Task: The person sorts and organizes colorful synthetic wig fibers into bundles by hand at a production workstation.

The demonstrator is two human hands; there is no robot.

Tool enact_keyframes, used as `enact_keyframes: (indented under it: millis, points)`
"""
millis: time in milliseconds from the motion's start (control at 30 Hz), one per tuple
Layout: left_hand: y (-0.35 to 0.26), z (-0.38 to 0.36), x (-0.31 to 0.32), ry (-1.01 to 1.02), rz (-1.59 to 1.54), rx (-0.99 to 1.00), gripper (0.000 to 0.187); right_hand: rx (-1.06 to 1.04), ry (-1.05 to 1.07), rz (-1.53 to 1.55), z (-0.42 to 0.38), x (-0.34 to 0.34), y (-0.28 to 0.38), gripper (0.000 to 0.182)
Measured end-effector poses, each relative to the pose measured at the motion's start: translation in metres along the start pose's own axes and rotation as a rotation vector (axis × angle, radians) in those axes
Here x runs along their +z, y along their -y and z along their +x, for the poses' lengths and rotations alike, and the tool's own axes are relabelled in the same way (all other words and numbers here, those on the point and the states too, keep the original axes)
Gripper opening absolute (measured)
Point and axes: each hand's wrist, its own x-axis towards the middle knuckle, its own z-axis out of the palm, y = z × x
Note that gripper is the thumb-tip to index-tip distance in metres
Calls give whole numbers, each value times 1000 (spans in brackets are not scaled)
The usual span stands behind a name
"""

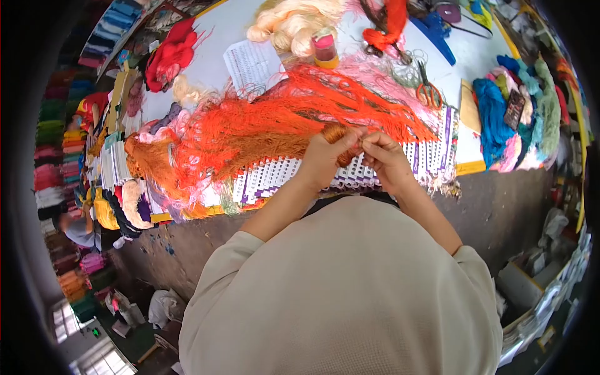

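A table [215, 28] stands before a person, with loose thread [250, 125] spread across it and a row of cards [269, 178] along its near edge. Above the cards, a bundle [334, 132] is between left hand [323, 157] and right hand [385, 156]. Beyond the thread, paper [247, 64] lies left of a jar [324, 50]; scissors [429, 94] lie right of the jar, skeins [490, 125] farther right.

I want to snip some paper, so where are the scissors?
In the head view, the scissors are toward the upper right, beyond the right hand, between the orange thread and the brown card.
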Motion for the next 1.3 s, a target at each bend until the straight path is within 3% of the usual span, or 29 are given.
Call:
enact_keyframes:
  millis: [100,133,200,400,533,600,700,733,767,833,867,1100,1300]
  points:
    - [-1,-5,1,-79,145,-107,28,3,-59,-90,0,7,2,7]
    - [8,0,-5,-94,188,-36,24,-27,-45,-142,4,11,2,8]
    - [11,0,-4,-40,3,25,19,-44,-12,-136,5,6,-1,7]
    - [-9,-11,0,-72,-47,-42,26,-1,21,-197,7,14,1,5]
    - [-2,-7,-6,-95,-70,30,24,19,6,-226,8,19,1,5]
    - [2,-7,-18,-103,52,-61,21,5,-21,-250,9,21,-3,9]
    - [-11,-14,-17,-124,376,-19,27,30,-92,-399,3,36,2,25]
    - [-17,-17,-9,-140,385,10,25,43,44,-452,7,27,2,28]
    - [-6,-12,-17,-113,409,38,24,-61,-24,-427,2,30,-2,25]
    - [1,-10,-17,-132,278,-91,27,-72,26,-296,10,11,-24,15]
    - [5,-7,-14,-92,191,-64,25,-70,18,-230,0,18,-16,11]
    - [22,3,-16,74,88,-158,13,-18,-120,62,-23,3,-26,7]
    - [28,5,1,334,59,-239,15,-135,-193,285,-56,-9,-40,6]
